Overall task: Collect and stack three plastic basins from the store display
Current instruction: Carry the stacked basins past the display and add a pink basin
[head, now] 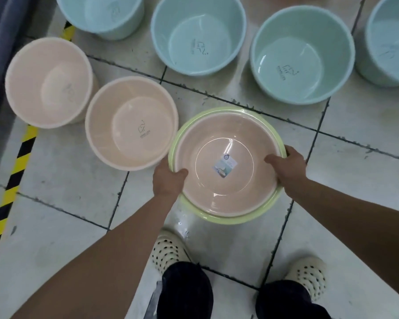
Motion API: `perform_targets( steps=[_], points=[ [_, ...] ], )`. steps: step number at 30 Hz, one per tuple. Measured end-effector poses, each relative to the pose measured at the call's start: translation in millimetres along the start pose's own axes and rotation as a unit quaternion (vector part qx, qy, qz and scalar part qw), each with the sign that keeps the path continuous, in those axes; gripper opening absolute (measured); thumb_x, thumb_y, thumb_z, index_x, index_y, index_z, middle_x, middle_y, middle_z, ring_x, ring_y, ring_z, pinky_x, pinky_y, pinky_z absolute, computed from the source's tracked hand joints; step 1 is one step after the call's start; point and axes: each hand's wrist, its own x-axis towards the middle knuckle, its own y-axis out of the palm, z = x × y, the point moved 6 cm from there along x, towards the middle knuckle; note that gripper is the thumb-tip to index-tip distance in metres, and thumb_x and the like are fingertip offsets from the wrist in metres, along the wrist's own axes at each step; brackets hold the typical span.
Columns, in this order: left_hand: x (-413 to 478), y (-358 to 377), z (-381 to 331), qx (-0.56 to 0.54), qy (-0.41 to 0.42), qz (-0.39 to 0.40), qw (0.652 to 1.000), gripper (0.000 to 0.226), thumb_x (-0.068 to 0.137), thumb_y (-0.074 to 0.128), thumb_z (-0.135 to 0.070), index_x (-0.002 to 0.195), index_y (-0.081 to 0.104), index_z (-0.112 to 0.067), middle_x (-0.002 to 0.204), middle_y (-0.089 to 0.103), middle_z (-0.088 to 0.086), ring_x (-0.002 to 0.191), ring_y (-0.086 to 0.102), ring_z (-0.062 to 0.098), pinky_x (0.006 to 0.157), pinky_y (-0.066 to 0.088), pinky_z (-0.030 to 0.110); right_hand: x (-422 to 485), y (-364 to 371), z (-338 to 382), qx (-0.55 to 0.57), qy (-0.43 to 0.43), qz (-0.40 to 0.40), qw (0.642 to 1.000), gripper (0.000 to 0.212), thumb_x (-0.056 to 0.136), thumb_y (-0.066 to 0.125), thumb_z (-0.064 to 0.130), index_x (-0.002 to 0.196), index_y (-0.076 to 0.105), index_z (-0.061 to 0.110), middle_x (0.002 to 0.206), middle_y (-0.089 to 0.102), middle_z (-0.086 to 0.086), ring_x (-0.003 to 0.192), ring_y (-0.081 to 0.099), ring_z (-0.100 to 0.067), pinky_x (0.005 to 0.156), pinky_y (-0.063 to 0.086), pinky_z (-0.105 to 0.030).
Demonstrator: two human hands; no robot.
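A pink basin (pixel 226 143) with a paper label on its bottom is nested inside a light green basin (pixel 240 218), whose rim shows all around it. My left hand (pixel 168 178) grips the left rim of this stack, thumb inside the pink basin. On the right rim, my right hand (pixel 288 166) holds the same way. The stack is over the tiled floor just in front of my feet. Two more pink basins (pixel 131 122) (pixel 48 82) stand on the floor to the left.
Several pale blue basins (pixel 198 33) (pixel 302 56) stand in a row at the back. A yellow and black hazard stripe (pixel 16 171) runs along the left floor edge beside a dark shelf base. My shoes (pixel 166 249) are below the stack.
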Motion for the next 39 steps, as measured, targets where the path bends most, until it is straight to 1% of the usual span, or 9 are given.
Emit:
perform_targets(
  steps=[5, 9, 16, 19, 22, 25, 28, 31, 39],
  points=[
    [11.0, 18.8, 15.7, 0.059, -0.011, -0.006, 0.998, 0.058, 0.079, 0.076, -0.023, 0.133, 0.057, -0.015, 0.124, 0.054, 0.011, 0.107, 0.06, 0.031, 0.086, 0.047, 0.035, 14.6, 10.2, -10.3, -0.021, -0.003, 0.003, 1.0, 0.037, 0.079, 0.07, 0.011, 0.114, 0.064, 0.021, 0.097, 0.064, -0.006, 0.093, 0.063, -0.032, 0.087, 0.056, -0.045],
    [12.9, 32.3, 30.9, 0.061, -0.031, -0.002, 0.998, 0.054, 0.081, 0.075, -0.019, 0.131, 0.056, -0.009, 0.129, 0.047, 0.014, 0.101, 0.057, 0.032, 0.08, 0.041, 0.031, 20.2, 17.2, -21.6, -0.026, -0.018, 0.006, 0.999, 0.029, 0.078, 0.068, 0.006, 0.099, 0.06, 0.024, 0.092, 0.066, -0.006, 0.087, 0.063, -0.032, 0.071, 0.051, -0.033],
    [15.9, 41.8, 38.5, 0.007, -0.024, 0.003, 1.0, 0.051, 0.088, 0.069, -0.013, 0.133, 0.046, -0.012, 0.104, 0.061, 0.007, 0.089, 0.057, 0.028, 0.076, 0.042, 0.03, 24.2, 20.6, -42.6, 0.009, -0.029, 0.022, 0.999, 0.049, 0.089, 0.064, 0.019, 0.135, 0.054, 0.031, 0.099, 0.063, 0.01, 0.094, 0.059, -0.021, 0.081, 0.047, -0.034],
    [18.9, 42.7, 39.3, -0.003, -0.021, 0.029, 0.999, 0.058, 0.089, 0.069, -0.014, 0.14, 0.042, -0.014, 0.108, 0.059, 0.005, 0.092, 0.056, 0.026, 0.078, 0.043, 0.03, 22.4, 20.9, -41.9, 0.007, -0.03, 0.029, 0.999, 0.056, 0.089, 0.064, 0.021, 0.142, 0.048, 0.03, 0.111, 0.062, 0.004, 0.099, 0.059, -0.023, 0.085, 0.049, -0.037],
    [18.5, 32.8, 39.7, -0.002, -0.012, 0.039, 0.999, 0.056, 0.087, 0.071, -0.016, 0.138, 0.048, -0.014, 0.107, 0.059, 0.001, 0.094, 0.058, 0.024, 0.074, 0.043, 0.027, 16.9, 17.7, -37.7, 0.0, -0.033, 0.054, 0.998, 0.06, 0.088, 0.066, 0.016, 0.144, 0.046, 0.027, 0.107, 0.062, 0.006, 0.095, 0.061, -0.021, 0.083, 0.051, -0.037],
    [7.9, 16.1, 35.5, -0.006, -0.002, 0.043, 0.999, 0.05, 0.087, 0.071, -0.016, 0.134, 0.055, -0.015, 0.098, 0.061, -0.003, 0.085, 0.059, 0.018, 0.059, 0.04, 0.017, 1.7, 9.4, -32.1, -0.004, -0.034, 0.072, 0.997, 0.062, 0.087, 0.066, 0.012, 0.143, 0.046, 0.028, 0.099, 0.06, 0.015, 0.087, 0.061, -0.008, 0.074, 0.052, -0.031],
    [-10.9, -8.7, 29.0, -0.024, -0.001, 0.046, 0.999, 0.047, 0.087, 0.071, -0.016, 0.131, 0.057, -0.017, 0.088, 0.058, -0.014, 0.077, 0.057, 0.003, 0.057, 0.039, 0.012, -24.1, 3.7, -13.9, -0.012, -0.051, 0.085, 0.995, 0.06, 0.087, 0.065, 0.01, 0.14, 0.047, 0.031, 0.099, 0.06, 0.017, 0.088, 0.06, -0.004, 0.067, 0.049, -0.025],
    [-35.1, -43.1, 17.8, -0.043, -0.008, 0.037, 0.998, 0.045, 0.088, 0.071, -0.016, 0.131, 0.057, -0.017, 0.092, 0.06, -0.008, 0.084, 0.061, 0.015, 0.059, 0.04, 0.014, -53.4, -0.7, 21.3, -0.024, -0.065, 0.095, 0.993, 0.056, 0.087, 0.064, 0.009, 0.136, 0.05, 0.032, 0.098, 0.06, 0.016, 0.088, 0.061, -0.009, 0.069, 0.049, -0.027],
    [-80.2, -181.1, -17.8, -0.095, -0.044, 0.003, 0.994, 0.044, 0.085, 0.071, -0.018, 0.128, 0.06, -0.016, 0.104, 0.065, 0.003, 0.092, 0.063, 0.024, 0.074, 0.048, 0.028, -149.2, 14.0, 144.4, -0.056, -0.092, 0.124, 0.986, 0.058, 0.085, 0.065, 0.011, 0.137, 0.053, 0.034, 0.106, 0.066, 0.006, 0.099, 0.064, -0.022, 0.085, 0.052, -0.037]
  ],
)
